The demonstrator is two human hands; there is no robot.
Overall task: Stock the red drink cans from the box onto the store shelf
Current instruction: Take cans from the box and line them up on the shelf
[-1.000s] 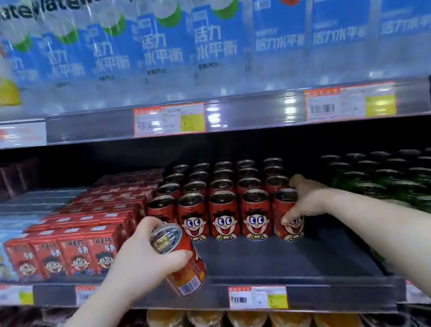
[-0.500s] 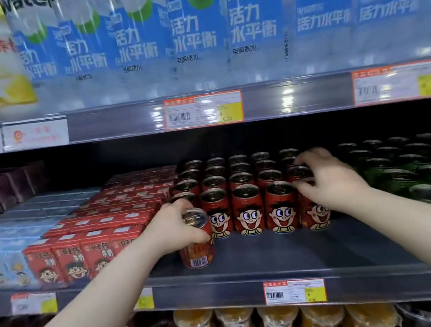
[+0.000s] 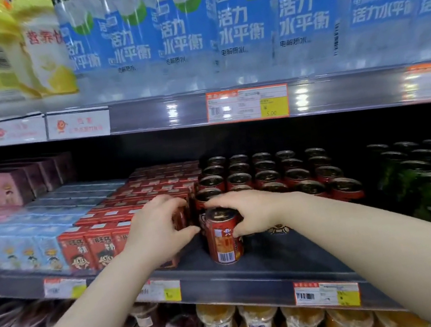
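1. I see the can (image 3: 225, 243) upright at the shelf (image 3: 270, 266) front, just ahead of the rows (image 3: 268, 174).
2. The right hand (image 3: 249, 212) grips it, fingers curled over its rim.
3. The left hand (image 3: 160, 230) is spread and holds nothing, just left of the can.

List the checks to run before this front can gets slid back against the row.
1. Upright: the front can stands on the shelf: ok.
2. Grip: the right hand holds it around the top: ok.
3. Other hand out of the way: the left hand holds nothing and is open beside the red cartons: ok.
4. Cartoon face turned to the aisle: not ok, the barcode faces out.
5. Free slot behind it in the row of red cans: cannot tell, the hands hide it.
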